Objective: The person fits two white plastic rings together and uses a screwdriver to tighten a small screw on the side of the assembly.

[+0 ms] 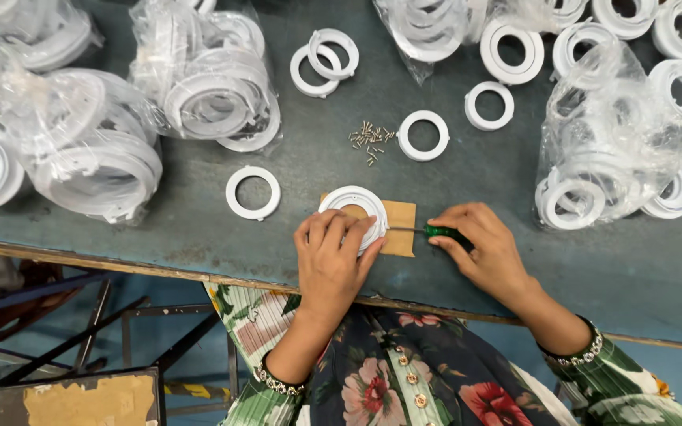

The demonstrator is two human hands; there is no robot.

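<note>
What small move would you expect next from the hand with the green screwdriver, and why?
Probably a twist of the green-handled screwdriver. The right hand holds it level, its tip at the edge of the white ring, which the left hand presses onto the brown card. Loose screws lie nearby.

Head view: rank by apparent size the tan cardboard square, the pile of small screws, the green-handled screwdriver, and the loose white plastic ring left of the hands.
1. Tan cardboard square, partly covered
2. Loose white plastic ring, close to the square, so this order is unsure
3. Green-handled screwdriver, handle mostly hidden in the right hand
4. Pile of small screws
</note>
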